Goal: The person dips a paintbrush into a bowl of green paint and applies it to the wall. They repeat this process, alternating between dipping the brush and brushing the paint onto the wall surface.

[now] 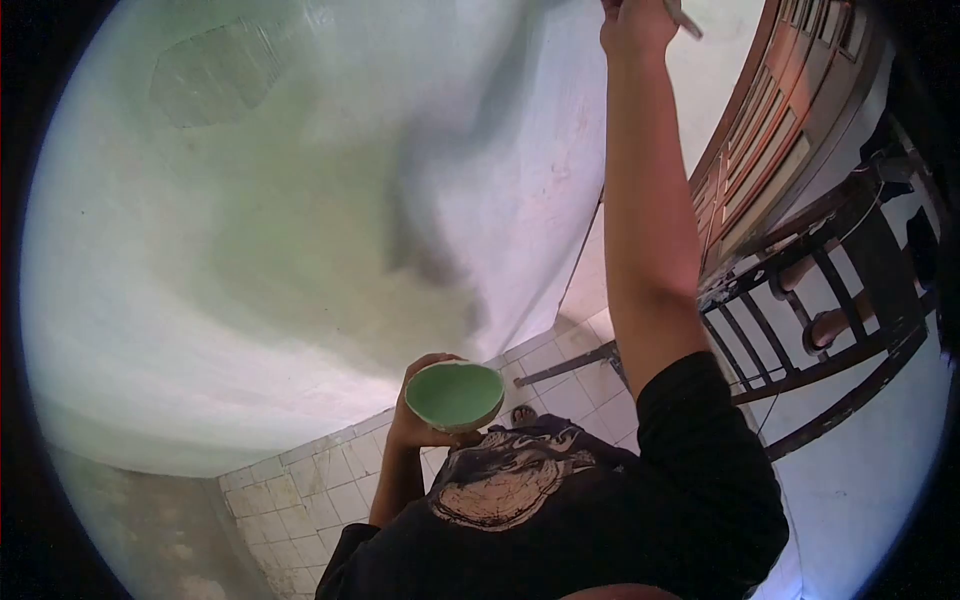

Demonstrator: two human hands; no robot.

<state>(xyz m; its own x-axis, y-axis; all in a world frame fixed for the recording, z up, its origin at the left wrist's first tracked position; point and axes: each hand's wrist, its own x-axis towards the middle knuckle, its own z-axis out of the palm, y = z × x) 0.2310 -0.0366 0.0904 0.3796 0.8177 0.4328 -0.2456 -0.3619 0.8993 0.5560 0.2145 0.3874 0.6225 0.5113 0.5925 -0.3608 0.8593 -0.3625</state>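
Observation:
Low in the middle of the view, my left hand [412,405] is wrapped round a bowl [455,396] that holds light green paint. My right arm is stretched up along the wall, and my right hand [640,22] is at the top edge of the view, closed round a thin handle [685,18]. The far part of that tool lies outside the view. A pale wall [330,220] with greenish areas and shadows fills the left and middle. A patch of different texture [215,72] shows at its upper left.
A dark slatted wooden chair [830,300] stands at the right, with another person's foot [828,328] behind its slats. Above it is a brown louvred shutter [765,150]. White floor tiles [310,500] run below the wall. A grey surface [160,530] lies at the lower left.

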